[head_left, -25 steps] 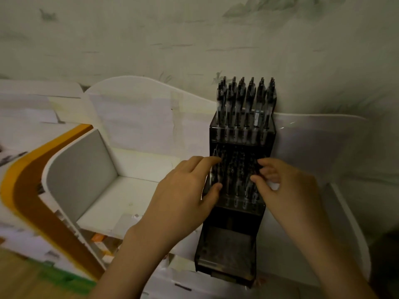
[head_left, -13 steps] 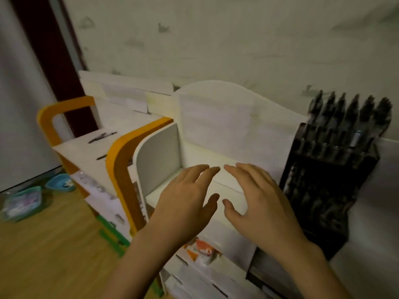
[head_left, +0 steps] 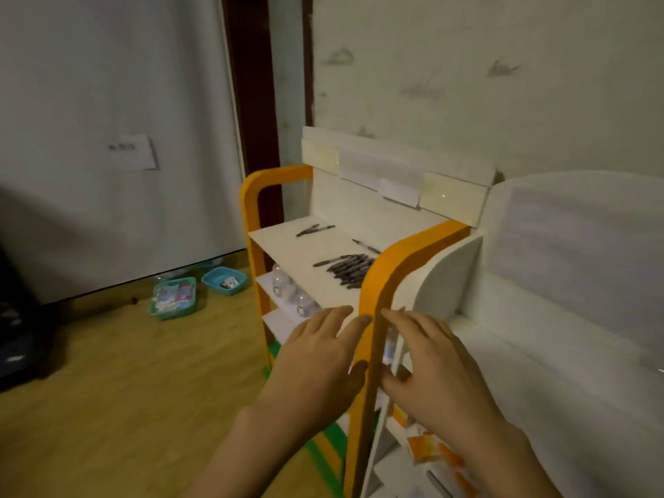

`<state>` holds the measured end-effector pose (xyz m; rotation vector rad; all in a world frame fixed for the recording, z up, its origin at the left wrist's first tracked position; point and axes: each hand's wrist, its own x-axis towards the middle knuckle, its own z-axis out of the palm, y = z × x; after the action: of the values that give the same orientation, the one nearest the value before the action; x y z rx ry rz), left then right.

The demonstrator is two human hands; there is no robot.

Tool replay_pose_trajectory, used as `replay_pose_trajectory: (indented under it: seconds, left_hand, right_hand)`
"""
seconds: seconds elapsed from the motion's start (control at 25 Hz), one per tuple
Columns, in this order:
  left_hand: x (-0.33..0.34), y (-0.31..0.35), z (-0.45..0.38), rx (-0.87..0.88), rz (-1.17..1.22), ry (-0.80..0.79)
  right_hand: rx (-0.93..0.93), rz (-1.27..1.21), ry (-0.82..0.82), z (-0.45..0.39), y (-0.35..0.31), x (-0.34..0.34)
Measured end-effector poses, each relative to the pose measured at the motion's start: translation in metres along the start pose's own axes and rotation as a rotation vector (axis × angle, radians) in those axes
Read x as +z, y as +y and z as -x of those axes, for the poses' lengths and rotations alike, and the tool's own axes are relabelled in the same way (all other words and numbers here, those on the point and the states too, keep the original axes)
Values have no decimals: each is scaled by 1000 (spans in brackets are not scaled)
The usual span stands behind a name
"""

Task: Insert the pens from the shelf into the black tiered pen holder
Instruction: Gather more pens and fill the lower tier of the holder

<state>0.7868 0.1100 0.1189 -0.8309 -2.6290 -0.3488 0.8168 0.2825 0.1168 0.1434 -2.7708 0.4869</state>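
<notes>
Several dark pens (head_left: 350, 269) lay heaped on the top board of the orange-framed shelf (head_left: 381, 282), their long axes running roughly left to right, slanted toward the back wall. We saw two more pens (head_left: 315, 230) nearer the back left and a single pen (head_left: 366, 246) behind the heap. Our left hand (head_left: 319, 357) and right hand (head_left: 434, 364) hovered on either side of the orange upright, each grip loose, fingers spread, holding nothing. Two baskets (head_left: 199, 291) sat on the wooden floor (head_left: 125, 389).
</notes>
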Motion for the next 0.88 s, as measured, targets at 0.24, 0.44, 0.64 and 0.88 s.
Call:
replay_pose_trajectory:
  seconds: [0.24,0.44,0.64,0.88]
  left_hand:
    - [-16,-133,7,-34,-30,-26]
    - [-5,-201,-23,6,31,-40]
    - [27,-247,-90,37,96,-53]
    - [59,-294,-210,81,118,-52]
  right_hand:
    - [-21,-20,-6,-82,-81,72]
    - [19,-16,-15,-130,-97,106]
    - [79,27,38,-200,-72,134]
    - [209,84,102,-297,-26,160]
